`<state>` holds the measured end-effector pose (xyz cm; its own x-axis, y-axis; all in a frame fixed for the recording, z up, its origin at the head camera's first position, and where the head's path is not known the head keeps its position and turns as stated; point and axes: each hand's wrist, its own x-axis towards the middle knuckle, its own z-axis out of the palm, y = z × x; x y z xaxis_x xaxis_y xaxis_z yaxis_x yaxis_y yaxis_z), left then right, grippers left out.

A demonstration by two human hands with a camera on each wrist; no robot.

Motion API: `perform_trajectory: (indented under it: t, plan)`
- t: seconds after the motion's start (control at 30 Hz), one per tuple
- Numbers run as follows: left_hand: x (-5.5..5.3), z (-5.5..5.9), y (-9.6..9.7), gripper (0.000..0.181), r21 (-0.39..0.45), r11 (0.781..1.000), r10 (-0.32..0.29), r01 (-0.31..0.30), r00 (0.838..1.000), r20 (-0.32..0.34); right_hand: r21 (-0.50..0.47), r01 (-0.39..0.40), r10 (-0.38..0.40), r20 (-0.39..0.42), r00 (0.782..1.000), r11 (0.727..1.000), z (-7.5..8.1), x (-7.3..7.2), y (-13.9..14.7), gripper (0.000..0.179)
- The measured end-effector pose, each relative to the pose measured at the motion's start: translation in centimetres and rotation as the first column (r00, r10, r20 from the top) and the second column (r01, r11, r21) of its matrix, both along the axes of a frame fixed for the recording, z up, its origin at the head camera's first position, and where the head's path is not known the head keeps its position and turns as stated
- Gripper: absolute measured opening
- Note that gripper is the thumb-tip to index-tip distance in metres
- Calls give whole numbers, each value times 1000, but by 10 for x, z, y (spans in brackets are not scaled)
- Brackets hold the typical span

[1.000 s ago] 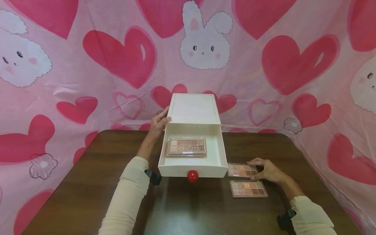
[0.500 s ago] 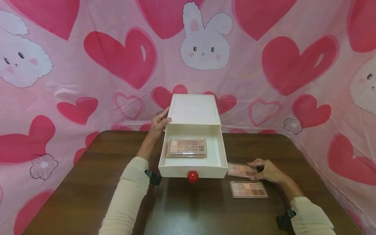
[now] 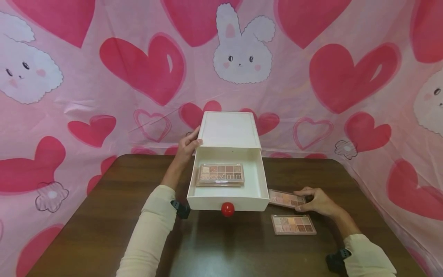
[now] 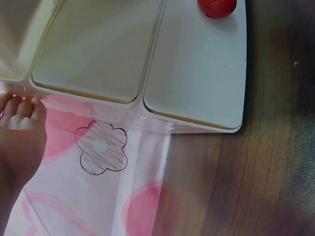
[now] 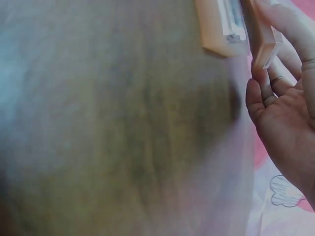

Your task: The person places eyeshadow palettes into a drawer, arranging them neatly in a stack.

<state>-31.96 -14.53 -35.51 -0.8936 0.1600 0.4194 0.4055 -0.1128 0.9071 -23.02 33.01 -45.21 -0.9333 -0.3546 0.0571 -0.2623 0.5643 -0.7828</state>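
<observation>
A white drawer cabinet [image 3: 229, 129] stands on the table with its top drawer [image 3: 207, 202] pulled out. Inside that drawer an eyeshadow palette [image 3: 221, 174] lies on what looks like another one. My left hand [image 3: 188, 145] rests against the cabinet's left side, its fingers along the wall. To the right of the drawer, my right hand [image 3: 318, 202] pinches the right end of an eyeshadow palette [image 3: 284, 198]. In the right wrist view this palette [image 5: 263, 42] sits between thumb and fingers, tilted. A similar palette [image 3: 293, 224] lies flat on the table, nearer to me.
A red round knob [image 3: 227, 209] sticks out from the drawer front. Below the pulled-out drawer, the left wrist view shows lower drawer fronts [image 4: 194, 64], shut. Dark wooden table [image 3: 221, 246] surrounds the cabinet. A pink heart-and-rabbit cloth [image 3: 138, 77] hangs behind it.
The palette in my right hand has tilted a little, its right end now lower in view than its left. My left hand and the drawer stay as they were.
</observation>
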Motion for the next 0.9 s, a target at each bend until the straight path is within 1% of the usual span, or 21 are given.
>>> perform_trajectory:
  t: [0.2,0.5,0.6,0.7,0.9]
  plan:
    - [1,1,-1,66,-20,1000,7,-7,1000,4,-22,16,-18,-71,997,1000,12,2,-2,52]
    - [-1,1,-3,64,-26,1000,14,-14,1000,4,-18,10,-12,-123,992,1000,29,5,-8,53]
    - [0,1,-3,64,-24,999,22,-21,1000,12,-30,24,-28,-130,991,999,32,7,-9,52]
    - [-1,1,-3,64,-18,999,27,-26,999,18,-64,39,-46,-122,991,997,35,9,-9,51]
    - [-1,0,-2,64,-11,1000,18,-18,1000,20,-115,31,-44,-119,992,993,47,18,-7,48]
